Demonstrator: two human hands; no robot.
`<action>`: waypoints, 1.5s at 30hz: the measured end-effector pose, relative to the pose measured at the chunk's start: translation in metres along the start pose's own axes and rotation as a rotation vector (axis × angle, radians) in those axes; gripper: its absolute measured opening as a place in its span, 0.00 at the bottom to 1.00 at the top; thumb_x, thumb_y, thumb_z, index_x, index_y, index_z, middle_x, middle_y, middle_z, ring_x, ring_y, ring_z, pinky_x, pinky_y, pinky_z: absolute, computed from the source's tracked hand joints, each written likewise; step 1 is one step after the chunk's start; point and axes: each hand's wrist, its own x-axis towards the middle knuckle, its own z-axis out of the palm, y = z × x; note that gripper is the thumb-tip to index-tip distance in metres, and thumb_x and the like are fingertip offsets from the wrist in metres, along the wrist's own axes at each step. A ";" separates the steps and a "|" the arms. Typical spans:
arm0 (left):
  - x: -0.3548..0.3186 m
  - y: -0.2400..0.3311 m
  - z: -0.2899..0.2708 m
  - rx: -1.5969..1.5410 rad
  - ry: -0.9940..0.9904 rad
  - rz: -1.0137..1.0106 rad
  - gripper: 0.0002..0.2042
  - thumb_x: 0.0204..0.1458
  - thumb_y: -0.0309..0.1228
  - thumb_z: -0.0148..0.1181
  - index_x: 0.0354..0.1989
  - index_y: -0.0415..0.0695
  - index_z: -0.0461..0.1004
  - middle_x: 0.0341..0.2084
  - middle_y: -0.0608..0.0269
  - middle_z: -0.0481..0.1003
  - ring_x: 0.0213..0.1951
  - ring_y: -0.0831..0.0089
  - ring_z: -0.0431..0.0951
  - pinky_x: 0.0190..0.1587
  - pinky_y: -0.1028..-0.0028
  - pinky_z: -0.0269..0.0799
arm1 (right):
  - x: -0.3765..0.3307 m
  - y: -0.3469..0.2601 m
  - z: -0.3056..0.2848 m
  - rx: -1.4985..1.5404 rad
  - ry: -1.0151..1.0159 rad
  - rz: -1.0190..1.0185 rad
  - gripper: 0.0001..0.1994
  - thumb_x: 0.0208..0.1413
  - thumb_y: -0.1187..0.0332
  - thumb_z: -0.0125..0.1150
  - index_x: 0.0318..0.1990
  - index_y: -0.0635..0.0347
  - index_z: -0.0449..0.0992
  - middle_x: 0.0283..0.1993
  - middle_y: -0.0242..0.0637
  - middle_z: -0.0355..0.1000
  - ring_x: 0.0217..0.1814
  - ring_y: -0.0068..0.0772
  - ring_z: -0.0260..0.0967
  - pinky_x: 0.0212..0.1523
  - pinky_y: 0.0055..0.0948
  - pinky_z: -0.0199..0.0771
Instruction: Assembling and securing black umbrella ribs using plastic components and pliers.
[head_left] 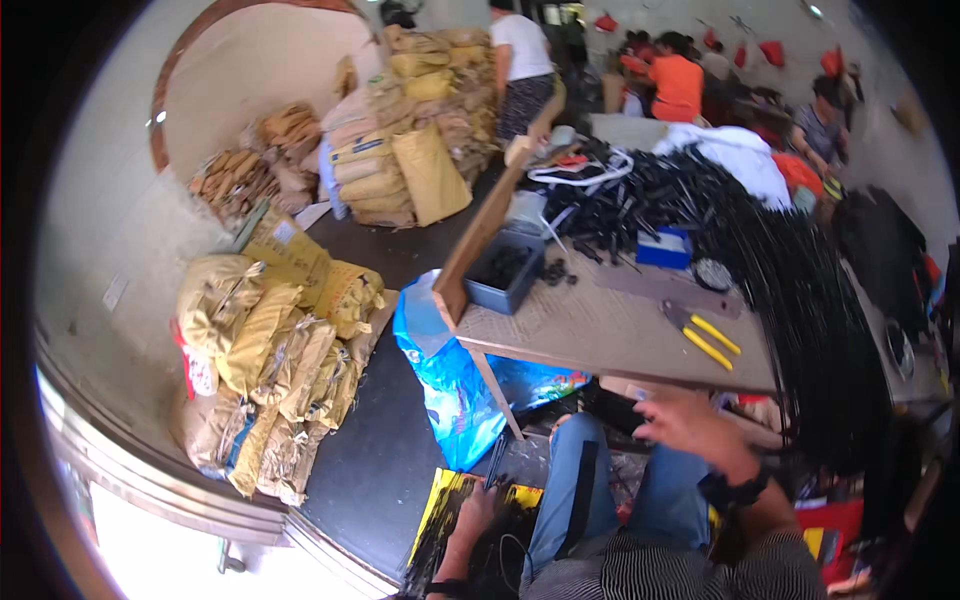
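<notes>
Down beside my left leg, my left hand (474, 512) is closed round some thin black strips (496, 458) whose ends poke up past the fingers. More black strips (432, 530) lie around it on a yellow sheet or bag (428, 506). My right hand (690, 422) hovers over my lap near the table's front edge, fingers bent and apart, with nothing visible in them. On the wooden table (610, 328), pliers with yellow handles (708, 338) lie nearest to that hand. A long bunch of black strips (815, 330) hangs over the table's right side.
A grey bin (505, 275) of small black parts stands behind an upright wooden board (485, 230). Near a blue box (664, 247) is a heap of black pieces (630, 195). A blue plastic bag (455, 400) hangs by the table leg. Stacked sacks (275, 370) fill the left; people work behind.
</notes>
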 end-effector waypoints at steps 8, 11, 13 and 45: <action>-0.004 -0.043 0.046 0.157 -0.281 -0.312 0.34 0.50 0.46 0.49 0.59 0.36 0.47 0.53 0.34 0.57 0.55 0.43 0.56 0.54 0.48 0.49 | -0.054 0.095 -0.127 -0.283 0.206 0.417 0.12 0.47 0.58 0.56 0.30 0.57 0.73 0.25 0.40 0.71 0.28 0.45 0.69 0.28 0.38 0.67; 0.025 -0.012 0.047 0.315 -0.231 -0.192 0.38 0.48 0.49 0.51 0.61 0.38 0.45 0.54 0.41 0.58 0.62 0.48 0.47 0.58 0.43 0.36 | -0.053 0.163 -0.124 -0.437 0.212 0.566 0.14 0.46 0.57 0.58 0.28 0.60 0.73 0.26 0.41 0.72 0.29 0.44 0.70 0.29 0.36 0.69; 0.050 0.019 0.043 0.257 -0.163 -0.070 0.37 0.47 0.50 0.52 0.60 0.38 0.48 0.54 0.43 0.58 0.63 0.51 0.45 0.57 0.41 0.31 | -0.032 0.178 -0.104 -0.598 0.241 0.664 0.15 0.44 0.55 0.59 0.28 0.59 0.74 0.27 0.40 0.72 0.31 0.43 0.71 0.32 0.37 0.70; 0.150 0.477 0.107 0.080 -0.254 1.093 0.42 0.50 0.56 0.42 0.62 0.36 0.37 0.59 0.30 0.41 0.62 0.44 0.42 0.62 0.55 0.39 | -0.001 0.229 -0.250 -0.670 0.139 0.917 0.17 0.46 0.56 0.57 0.36 0.60 0.75 0.36 0.44 0.74 0.40 0.44 0.72 0.39 0.41 0.71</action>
